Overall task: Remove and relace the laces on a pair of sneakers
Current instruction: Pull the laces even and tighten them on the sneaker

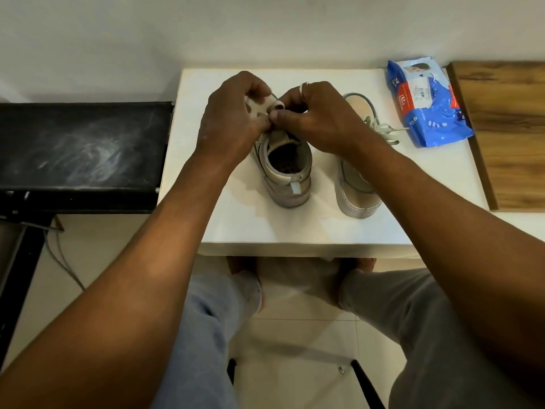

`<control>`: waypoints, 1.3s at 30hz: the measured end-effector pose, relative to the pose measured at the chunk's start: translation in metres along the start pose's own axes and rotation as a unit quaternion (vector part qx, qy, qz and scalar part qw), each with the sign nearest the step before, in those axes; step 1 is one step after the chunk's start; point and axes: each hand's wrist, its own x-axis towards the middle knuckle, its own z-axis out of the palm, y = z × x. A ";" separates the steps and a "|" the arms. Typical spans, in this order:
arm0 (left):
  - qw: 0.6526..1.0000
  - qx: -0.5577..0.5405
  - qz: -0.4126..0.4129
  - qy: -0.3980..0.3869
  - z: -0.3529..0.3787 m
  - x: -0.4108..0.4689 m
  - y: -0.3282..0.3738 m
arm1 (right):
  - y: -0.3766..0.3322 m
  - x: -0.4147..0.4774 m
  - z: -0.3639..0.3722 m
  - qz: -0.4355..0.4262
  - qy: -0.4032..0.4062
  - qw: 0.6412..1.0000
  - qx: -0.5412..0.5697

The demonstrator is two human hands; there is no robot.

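Left hand point(233, 113) on sneaker point(290, 184), white table point(295, 231)

Centre sneaker point(287, 175) — front half hidden behind left hand point(233, 119) and right hand point(320, 119); lacing there unresolved. Wooden board point(507, 128) cut off at right edge.

Two beige sneakers, a left-hand sneaker point(287, 178) and a right-hand sneaker point(358, 199), shared one white tabletop point(295, 231) with one blue packet point(427, 107) and one wooden board point(507, 137), while one black bench point(79, 143) stood alongside and one ring point(303, 88) circled a finger.
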 end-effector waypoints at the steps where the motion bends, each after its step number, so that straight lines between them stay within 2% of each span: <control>1: 1.000 0.001 0.008 -0.011 -0.001 0.000 0.001 | 0.001 0.001 0.000 -0.005 0.007 1.000 -0.005; 6: 0.997 0.042 0.033 -0.059 -0.004 0.001 0.002 | 0.005 0.001 0.001 0.009 0.043 0.997 0.061; 9: 0.993 0.090 0.021 -0.071 -0.003 0.002 0.001 | 0.005 -0.001 -0.001 -0.010 0.022 0.997 0.074; 12: 0.991 0.108 -0.003 -0.081 -0.001 0.003 -0.001 | 0.004 -0.002 0.000 -0.032 -0.004 0.999 -0.007; 16: 0.989 0.117 -0.010 -0.086 0.000 0.004 -0.001 | -0.005 -0.003 0.010 -0.073 0.066 0.989 -0.109; 18: 0.989 0.122 -0.010 -0.085 0.001 0.004 0.000 | -0.006 -0.002 0.014 -0.068 0.091 0.985 -0.131; 23: 0.986 0.145 0.001 -0.078 -0.001 0.004 0.001 | -0.001 0.000 0.016 -0.072 0.077 0.966 -0.234; 26: 0.982 0.177 -0.016 -0.061 -0.001 0.005 0.004 | -0.003 0.000 0.016 -0.047 0.097 0.959 -0.261; 29: 0.982 0.183 -0.023 -0.046 -0.001 0.006 0.005 | -0.002 0.004 0.011 0.012 0.044 0.981 -0.186; 31: 0.988 0.143 -0.026 -0.049 -0.002 0.005 0.004 | -0.002 0.005 0.006 0.065 -0.013 0.996 -0.058; 33: 0.993 0.094 -0.036 -0.055 -0.002 0.003 0.004 | -0.001 0.005 0.003 0.110 -0.042 0.992 0.035; 36: 0.996 0.009 -0.067 -0.065 0.000 0.000 0.004 | 0.001 0.004 0.004 0.112 -0.069 0.990 0.051; 39: 0.992 -0.041 -0.087 -0.083 0.001 0.000 0.001 | 0.002 0.003 0.003 0.107 -0.060 0.992 0.038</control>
